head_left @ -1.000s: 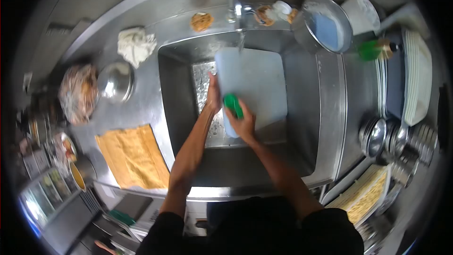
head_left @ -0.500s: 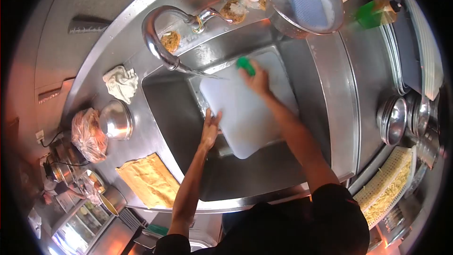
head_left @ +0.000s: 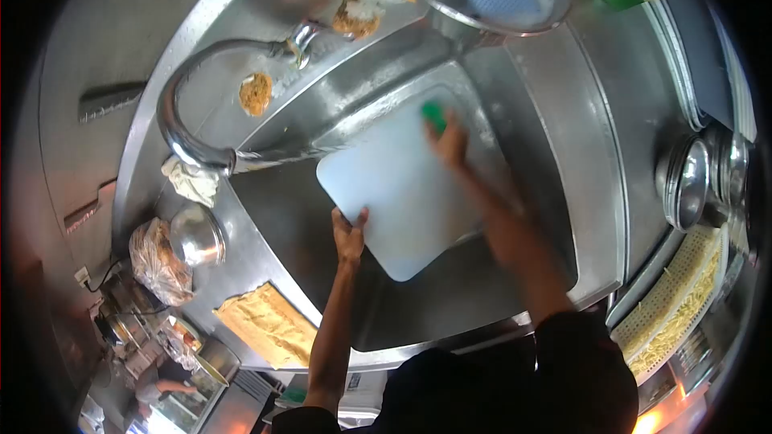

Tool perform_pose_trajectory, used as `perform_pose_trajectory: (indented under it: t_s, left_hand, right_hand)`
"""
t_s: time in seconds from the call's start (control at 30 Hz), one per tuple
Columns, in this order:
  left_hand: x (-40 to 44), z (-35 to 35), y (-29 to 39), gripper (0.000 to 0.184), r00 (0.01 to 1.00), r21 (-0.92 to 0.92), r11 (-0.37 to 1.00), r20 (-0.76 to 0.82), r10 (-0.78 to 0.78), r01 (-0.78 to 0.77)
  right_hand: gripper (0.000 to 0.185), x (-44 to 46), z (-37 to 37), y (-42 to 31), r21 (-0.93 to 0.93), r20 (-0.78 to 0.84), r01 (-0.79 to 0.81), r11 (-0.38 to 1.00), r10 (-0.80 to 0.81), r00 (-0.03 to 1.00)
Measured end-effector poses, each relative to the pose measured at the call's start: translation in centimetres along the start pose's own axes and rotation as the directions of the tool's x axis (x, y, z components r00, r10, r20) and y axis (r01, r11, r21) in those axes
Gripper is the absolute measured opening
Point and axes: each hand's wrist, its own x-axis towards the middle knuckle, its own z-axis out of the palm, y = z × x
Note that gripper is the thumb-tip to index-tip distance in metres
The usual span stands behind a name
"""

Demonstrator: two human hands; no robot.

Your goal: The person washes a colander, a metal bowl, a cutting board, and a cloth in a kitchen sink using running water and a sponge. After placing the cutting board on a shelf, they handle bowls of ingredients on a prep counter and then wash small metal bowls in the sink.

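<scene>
Smooth, pale board (head_left: 394,205) lying aslant inside the steel sink (head_left: 281,217), left hand (head_left: 349,237) gripping its edge, right hand (head_left: 452,145) clutching a blurred green scrubber (head_left: 433,115) over it! Curved chrome faucet (head_left: 171,108) streams boardward; soapy metal pot (head_left: 490,26) beyond; crumpled white rag (head_left: 191,182) and creased yellow cloth (head_left: 267,325) flank the shiny counter (head_left: 249,261).

L hand (head_left: 349,241) grips wht board (head_left: 394,209) edge in sink (head_left: 277,209); R hand (head_left: 452,143) has grn scrubber (head_left: 433,116).
</scene>
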Motion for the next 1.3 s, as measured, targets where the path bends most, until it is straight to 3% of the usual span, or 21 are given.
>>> perform_pose_trajectory:
  t_s: [0.03, 0.1, 0.17, 0.23, 0.3, 0.4, 0.47, 0.5, 0.57, 0.6, 0.67, 0.7, 0.77, 0.83, 0.87, 0.97, 1.0, 1.03, 1.1, 1.23, 1.3]
  left_hand:
    - [0.4, 0.0, 0.0, 0.05, 1.0, -0.01, 1.0, 0.011, 0.012, -0.012]
    - [0.7, 0.0, -0.1, 0.052, 0.999, -0.16, 0.986, -0.004, 0.049, -0.049]
    - [0.1, -1.5, 0.1, 0.053, 0.999, -0.133, 0.99, 0.002, 0.049, -0.048]
    - [0.0, -1.5, 1.7, 0.054, 0.999, -0.094, 0.995, -0.018, -0.037, 0.035]
    - [1.5, -1.6, 2.0, 0.055, 0.999, -0.032, 0.999, -0.044, 0.029, -0.031]
    - [2.6, -1.4, 3.3, 0.055, 0.992, 0.024, 0.994, -0.066, 0.108, -0.107]
    - [1.5, -1.9, 4.7, 0.056, 0.998, 0.081, 0.995, -0.032, 0.061, -0.058]
    - [1.6, -2.3, 4.2, 0.056, 0.997, 0.097, 0.993, -0.036, 0.068, -0.064]
    - [0.8, -1.7, 1.9, 0.061, 0.995, -0.008, 0.996, -0.025, 0.093, -0.093]
    - [0.4, -1.1, 2.1, 0.066, 0.992, 0.031, 0.993, -0.057, 0.111, -0.11]
    - [-0.7, -1.7, 0.7, 0.066, 0.989, 0.126, 0.986, -0.081, 0.124, -0.113]
    - [0.6, -0.7, 1.0, 0.067, 0.976, 0.188, 0.97, -0.118, 0.18, -0.157]
    - [0.5, -0.6, 1.1, 0.069, 0.98, 0.134, 0.983, -0.139, 0.141, -0.122]
    - [-0.4, -1.3, 0.7, 0.072, 0.99, 0.021, 0.992, -0.064, 0.128, -0.127]
    - [-0.5, -0.8, 0.5, 0.071, 0.973, 0.009, 0.978, -0.094, 0.209, -0.209]
    - [-0.7, -0.9, 2.4, 0.066, 0.972, 0.34, 0.935, -0.172, 0.163, -0.097]
    - [-0.4, -0.7, 3.1, 0.068, 0.97, 0.32, 0.944, -0.196, 0.146, -0.078]
    - [0.1, -0.5, 3.5, 0.068, 0.969, 0.315, 0.944, -0.19, 0.159, -0.093]
    - [-0.6, -1.3, 3.2, 0.072, 0.981, 0.156, 0.977, -0.105, 0.166, -0.148]
    - [1.2, -0.8, -0.6, 0.065, 0.972, 0.151, 0.983, -0.189, 0.136, -0.108]
    - [1.6, 0.3, 0.3, 0.063, 0.977, 0.069, 0.993, -0.182, 0.108, -0.097]
  right_hand:
    - [0.055, -4.5, 0.5, 0.0, -0.074, -0.221, 0.307, 0.949, -0.315, 0.923]
    - [0.055, -7.0, -0.4, 1.7, 0.046, -0.09, 0.311, 0.949, -0.306, 0.948]
    - [0.048, -5.9, -0.2, 4.6, 0.312, 0.129, 0.027, 0.95, -0.071, 0.989]
    - [0.035, -0.1, -1.2, 5.3, 0.081, 0.08, -0.178, 0.981, 0.171, 0.982]
    - [0.041, -0.3, -1.5, 3.5, 0.114, 0.127, -0.327, 0.938, 0.312, 0.941]
    - [0.055, -7.3, 0.8, 4.2, 0.084, -0.189, 0.038, 0.996, -0.021, 0.982]
    - [0.06, -7.8, -0.1, 3.6, 0.196, 0.113, -0.004, 0.981, -0.019, 0.993]
    - [0.058, -4.8, 0.7, 4.6, 0.201, 0.06, 0.022, 0.979, -0.035, 0.998]
    - [0.057, 1.4, -0.4, 3.5, 0.142, 0.152, -0.347, 0.927, 0.326, 0.933]
    - [0.057, 0.9, 0.1, 3.0, 0.144, 0.149, -0.35, 0.925, 0.33, 0.932]
    - [0.055, -2.8, 1.4, 1.2, 0.013, 0.128, -0.195, 0.981, 0.192, 0.973]
    - [0.052, -5.6, 2.0, 1.3, 0.111, -0.129, 0.157, 0.981, -0.143, 0.981]
    - [0.05, -3.7, 1.8, 3.1, 0.191, -0.127, 0.227, 0.955, -0.205, 0.97]
    - [0.05, 1.6, 1.0, 3.5, 0.073, 0.205, -0.244, 0.967, 0.225, 0.952]
    - [0.048, 3.8, 0.5, 3.5, 0.072, 0.207, -0.305, 0.95, 0.285, 0.936]
    - [0.053, -1.0, 2.6, 0.8, -0.044, 0.168, -0.214, 0.976, 0.218, 0.961]
    - [0.063, -4.2, 3.7, 0.7, -0.155, -0.145, 0.162, 0.975, -0.184, 0.972]
    - [0.063, -2.6, 2.8, 0.3, -0.159, -0.16, 0.162, 0.974, -0.188, 0.969]
    - [0.059, -0.9, 1.3, 0.4, 0.14, 0.245, -0.049, 0.989, 0.014, 0.97]
    - [0.053, 0.0, 1.2, -2.3, -0.059, 0.336, -0.31, 0.949, 0.311, 0.889]
    - [0.056, -10.9, 1.3, -4.2, 0.117, 0.129, -0.013, 0.993, -0.003, 0.992]
